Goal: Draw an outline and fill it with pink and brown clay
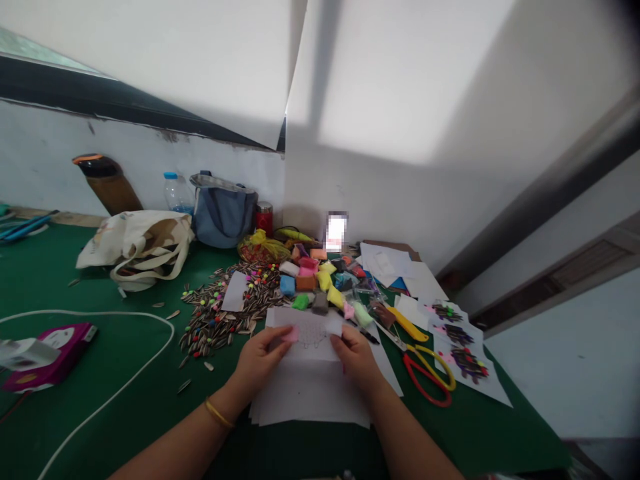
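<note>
A small white sheet of paper [313, 333] with a faint pencil-like drawing is held up between my two hands. My left hand [264, 350] pinches its left edge, where a flat pink patch [290, 334], perhaps clay, shows by the fingertips. At the right edge, my right hand [354, 352] grips the sheet between thumb and fingers. Below lies a stack of white paper [310, 397]. Just beyond it are several coloured blocks of modelling clay [306, 283], some in clear wrappers. Striped sunflower seeds [215, 323] mixed with small coloured balls spread to the left.
Right of the paper lie red-and-yellow scissors [427, 373], a yellow utility knife [407, 325] and sheets with seed pictures [467, 360]. A lit phone [336, 232] stands at the back. Bags [223, 213], a bottle [175, 193], a white cable [125, 377] and a magenta box [53, 353] occupy the left.
</note>
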`<state>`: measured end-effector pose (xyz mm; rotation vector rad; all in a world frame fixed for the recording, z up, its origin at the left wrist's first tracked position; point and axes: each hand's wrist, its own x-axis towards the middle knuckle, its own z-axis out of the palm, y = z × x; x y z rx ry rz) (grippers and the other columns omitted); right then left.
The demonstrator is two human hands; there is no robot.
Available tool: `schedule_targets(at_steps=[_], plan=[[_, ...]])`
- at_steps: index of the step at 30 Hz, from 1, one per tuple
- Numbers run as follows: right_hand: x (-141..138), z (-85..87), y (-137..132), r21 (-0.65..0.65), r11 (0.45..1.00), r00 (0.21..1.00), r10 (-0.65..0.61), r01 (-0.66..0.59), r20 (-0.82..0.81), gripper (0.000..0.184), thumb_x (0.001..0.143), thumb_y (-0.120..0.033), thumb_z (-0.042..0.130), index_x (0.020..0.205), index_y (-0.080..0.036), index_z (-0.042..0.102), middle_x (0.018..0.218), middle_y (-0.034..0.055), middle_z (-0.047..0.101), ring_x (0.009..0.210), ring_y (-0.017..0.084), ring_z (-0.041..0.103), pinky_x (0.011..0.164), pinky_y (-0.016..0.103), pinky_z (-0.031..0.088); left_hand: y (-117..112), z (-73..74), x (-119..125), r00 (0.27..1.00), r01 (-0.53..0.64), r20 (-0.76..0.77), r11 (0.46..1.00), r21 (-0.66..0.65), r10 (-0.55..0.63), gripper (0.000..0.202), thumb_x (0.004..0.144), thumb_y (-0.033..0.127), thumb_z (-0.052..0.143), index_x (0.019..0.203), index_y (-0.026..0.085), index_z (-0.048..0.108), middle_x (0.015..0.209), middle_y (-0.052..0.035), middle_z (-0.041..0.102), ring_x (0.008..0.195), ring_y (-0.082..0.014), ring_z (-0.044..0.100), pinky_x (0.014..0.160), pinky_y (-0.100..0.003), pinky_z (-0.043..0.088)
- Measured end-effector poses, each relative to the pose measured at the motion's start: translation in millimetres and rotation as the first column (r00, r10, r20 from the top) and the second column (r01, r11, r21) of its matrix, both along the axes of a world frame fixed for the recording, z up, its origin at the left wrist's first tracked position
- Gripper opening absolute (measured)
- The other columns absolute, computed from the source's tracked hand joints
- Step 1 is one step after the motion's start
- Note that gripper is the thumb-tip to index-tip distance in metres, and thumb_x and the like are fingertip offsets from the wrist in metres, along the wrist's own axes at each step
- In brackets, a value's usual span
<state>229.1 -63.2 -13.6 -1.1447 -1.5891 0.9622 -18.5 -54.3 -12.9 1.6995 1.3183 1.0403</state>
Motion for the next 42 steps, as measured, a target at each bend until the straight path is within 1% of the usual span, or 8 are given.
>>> schedule_targets(at_steps=[5, 10, 15, 23, 27, 30, 35, 42], plan=[[0.1, 0.6, -0.2, 0.018, 1.000, 1.000, 0.017, -0.017, 0.000, 0.030, 0.092, -0.040, 0.052, 0.104, -0.020, 0.071, 0.088, 0.0038, 0.067, 0.083, 0.021, 0.061, 0.075, 0.029, 0.046, -0.3, 2.5, 0.6, 1.000, 0.011, 0.015, 1.000, 0.025, -0.011, 0.031, 0.081, 0.037, 0.062, 0.108, 0.024, 0.071, 0.110, -0.0062, 0.072, 0.101, -0.0229, 0.066, 0.093, -0.038, 0.052], [0.5, 1.7, -0.9, 0.022, 1.000, 1.000, 0.011, -0.012, 0.008, 0.030, 0.093, -0.040, 0.052, 0.105, -0.020, 0.071, 0.089, 0.0042, 0.067, 0.084, 0.021, 0.061, 0.076, 0.029, 0.046, -0.1, 3.3, -0.1, 1.000, 0.013, 0.010, 1.000, 0.021, -0.014, 0.036, 0.083, 0.037, 0.061, 0.116, 0.024, 0.068, 0.118, -0.0067, 0.069, 0.107, -0.0237, 0.064, 0.096, -0.039, 0.050], [0.8, 0.5, 0.3, 0.039, 0.999, 1.000, 0.018, -0.019, 0.023, 0.030, 0.093, -0.039, 0.052, 0.106, -0.020, 0.070, 0.091, 0.0045, 0.067, 0.086, 0.022, 0.061, 0.078, 0.030, 0.046, 0.6, 3.4, -0.9, 0.999, 0.051, 0.009, 0.999, 0.014, -0.052, 0.034, 0.085, 0.039, 0.059, 0.114, 0.024, 0.069, 0.112, -0.0066, 0.071, 0.102, -0.0226, 0.065, 0.092, -0.037, 0.051], [0.9, -2.1, 0.8, 0.037, 0.999, 1.000, 0.013, -0.013, 0.019, 0.030, 0.093, -0.039, 0.052, 0.107, -0.020, 0.070, 0.092, 0.0047, 0.067, 0.086, 0.022, 0.061, 0.078, 0.030, 0.047, -0.5, 8.4, 1.4, 0.998, 0.031, 0.058, 0.999, 0.008, -0.032, 0.033, 0.085, 0.040, 0.060, 0.112, 0.023, 0.070, 0.114, -0.0062, 0.070, 0.105, -0.0229, 0.065, 0.095, -0.037, 0.050], [1.4, -2.9, 1.1, 0.042, 0.999, 0.999, 0.026, -0.027, 0.026, 0.029, 0.093, -0.039, 0.052, 0.107, -0.021, 0.070, 0.093, 0.0043, 0.068, 0.086, 0.022, 0.061, 0.079, 0.030, 0.046, -1.6, 12.1, 1.7, 0.997, 0.037, 0.070, 0.999, 0.017, -0.038, 0.032, 0.085, 0.041, 0.059, 0.108, 0.023, 0.072, 0.109, -0.0057, 0.072, 0.101, -0.0223, 0.066, 0.092, -0.036, 0.051], [1.3, -2.8, 1.0, 0.041, 0.999, 1.000, 0.018, -0.019, 0.022, 0.029, 0.093, -0.039, 0.052, 0.104, -0.020, 0.071, 0.091, 0.0042, 0.067, 0.084, 0.021, 0.061, 0.077, 0.029, 0.046, -2.4, 11.8, 1.5, 0.996, 0.033, 0.084, 0.999, 0.021, -0.035, 0.032, 0.085, 0.041, 0.059, 0.107, 0.023, 0.072, 0.108, -0.0060, 0.072, 0.100, -0.0222, 0.066, 0.092, -0.036, 0.052], [0.3, -1.4, 0.3, 0.031, 1.000, 1.000, 0.000, 0.000, -0.003, 0.029, 0.093, -0.040, 0.052, 0.102, -0.019, 0.070, 0.088, 0.0041, 0.066, 0.082, 0.021, 0.060, 0.074, 0.028, 0.046, -2.8, 9.5, 1.5, 0.994, 0.014, 0.105, 1.000, -0.009, -0.013, 0.033, 0.084, 0.040, 0.060, 0.110, 0.023, 0.071, 0.115, -0.0063, 0.071, 0.105, -0.0227, 0.065, 0.095, -0.036, 0.051], [0.8, -0.4, 1.0, 0.040, 0.999, 1.000, -0.006, 0.005, 0.028, 0.027, 0.093, -0.038, 0.052, 0.101, -0.019, 0.071, 0.085, 0.0034, 0.065, 0.080, 0.020, 0.060, 0.072, 0.028, 0.046, -2.1, 10.7, 0.1, 0.996, 0.047, 0.077, 0.998, 0.036, -0.050, 0.030, 0.086, 0.039, 0.056, 0.107, 0.023, 0.072, 0.106, -0.0060, 0.072, 0.098, -0.0220, 0.066, 0.091, -0.036, 0.052]])
